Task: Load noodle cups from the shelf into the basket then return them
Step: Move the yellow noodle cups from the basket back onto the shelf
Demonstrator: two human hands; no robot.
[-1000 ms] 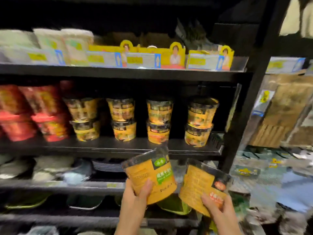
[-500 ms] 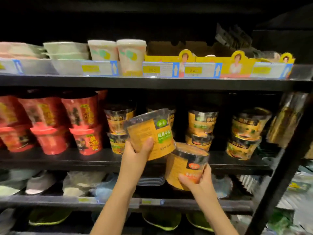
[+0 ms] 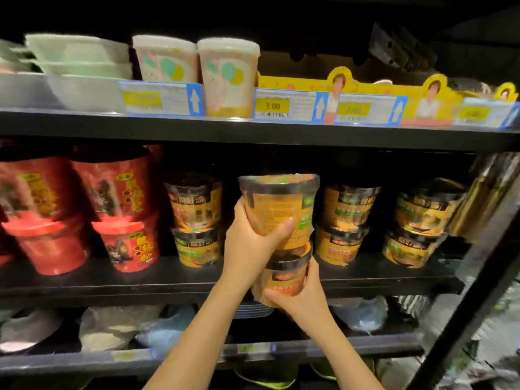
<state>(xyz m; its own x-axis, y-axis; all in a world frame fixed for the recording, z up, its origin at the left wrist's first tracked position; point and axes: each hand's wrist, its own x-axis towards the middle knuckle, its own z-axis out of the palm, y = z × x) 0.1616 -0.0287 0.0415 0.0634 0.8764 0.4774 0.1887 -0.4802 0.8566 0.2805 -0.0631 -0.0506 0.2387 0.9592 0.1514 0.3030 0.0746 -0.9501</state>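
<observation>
- The left hand (image 3: 247,246) is grasping the upper noodle cup (image 3: 278,209), fingers wrapped round it; the right hand (image 3: 302,294) is clasping the lower cup (image 3: 284,274) at its 6 o'clock.
- Seating the lower cup in the middle shelf (image 3: 180,280) gap first seems wise, then stacking the upper one squarely.
- Half a second ago both cups were sitting lower and apart; now they are stacked, touching.

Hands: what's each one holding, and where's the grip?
Left hand grips the upper yellow noodle cup round its lower side wall. Right hand grips the lower noodle cup from underneath, round its base.
</observation>
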